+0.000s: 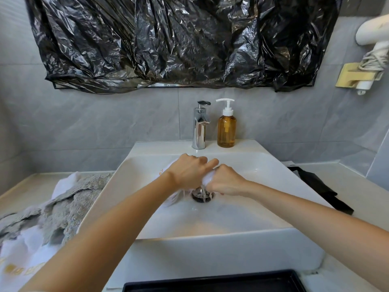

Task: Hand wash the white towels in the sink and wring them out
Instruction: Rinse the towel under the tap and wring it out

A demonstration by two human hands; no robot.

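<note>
Wringing stage, seen from beside the basin: the left hand (189, 171) and the right hand (226, 182) both grip a twisted, wet white cloth towel (207, 178) over the chrome drain (202, 194) of the white rectangular ceramic sink (210, 239), and thin streams of water fall from it. This towel appears washed and nearly wrung. A heap of grey and white terry towels (63, 201) on the pale countertop (19, 192) to the left suggests more work is left, though which are washed cannot be told.
</note>
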